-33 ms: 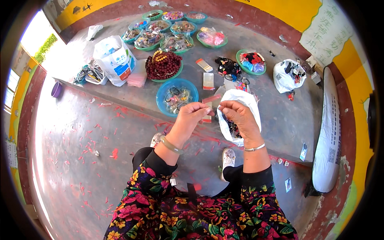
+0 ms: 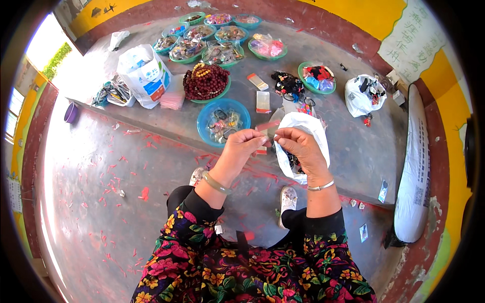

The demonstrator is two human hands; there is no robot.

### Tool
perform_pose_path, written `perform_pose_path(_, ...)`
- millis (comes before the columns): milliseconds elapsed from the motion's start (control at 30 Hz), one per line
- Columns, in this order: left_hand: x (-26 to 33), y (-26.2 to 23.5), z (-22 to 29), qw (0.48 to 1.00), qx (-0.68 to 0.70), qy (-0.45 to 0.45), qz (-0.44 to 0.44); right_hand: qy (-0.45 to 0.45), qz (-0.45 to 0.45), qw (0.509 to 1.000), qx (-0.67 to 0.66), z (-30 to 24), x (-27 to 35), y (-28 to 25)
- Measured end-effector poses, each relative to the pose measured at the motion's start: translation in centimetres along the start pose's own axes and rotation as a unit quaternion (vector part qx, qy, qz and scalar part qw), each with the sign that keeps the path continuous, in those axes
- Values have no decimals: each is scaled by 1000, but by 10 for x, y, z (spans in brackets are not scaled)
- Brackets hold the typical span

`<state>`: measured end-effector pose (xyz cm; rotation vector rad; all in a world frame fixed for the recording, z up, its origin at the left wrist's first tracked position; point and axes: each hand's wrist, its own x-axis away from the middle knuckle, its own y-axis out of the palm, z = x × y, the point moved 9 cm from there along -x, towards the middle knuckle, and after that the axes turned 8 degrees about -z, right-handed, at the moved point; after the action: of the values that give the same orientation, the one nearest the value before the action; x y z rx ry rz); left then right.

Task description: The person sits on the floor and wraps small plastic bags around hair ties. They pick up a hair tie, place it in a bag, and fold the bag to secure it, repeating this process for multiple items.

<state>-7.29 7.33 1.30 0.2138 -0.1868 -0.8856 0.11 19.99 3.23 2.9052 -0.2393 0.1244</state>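
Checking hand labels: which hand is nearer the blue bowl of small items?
Left. The left hand overlaps the near rim of the blue bowl. The right hand sits farther to the bowl's right, in front of the white plastic bag.

A raised concrete ledge (image 2: 353, 151) carries green and blue bowls. A blue bowl (image 2: 223, 120) of trinkets and a green bowl of brown beads (image 2: 206, 82) lie near its front edge. A white plastic bag (image 2: 145, 76) stands to their left.

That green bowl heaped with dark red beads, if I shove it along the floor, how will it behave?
The green bowl is piled above its rim with dark red beads, so it probably feels heavy and slides rather than tips. The beads are round; a hard shove may roll some off the heap. They look strung, which might hold them together.
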Motion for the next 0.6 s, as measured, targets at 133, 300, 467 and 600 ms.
perform_pose_path(133,2,4,-2,1000,15,-2,-21,19,-36,998,47,7,-2,2)
perform_pose_path(300,5,5,5,999,19,17,-25,50,-39,992,107,6,0,3)
perform_pose_path(467,4,4,1,999,24,20,-25,45,-24,993,110,5,3,2)
perform_pose_path(600,4,4,-1,999,20,10,-24,46,-6,994,98,3,4,4)
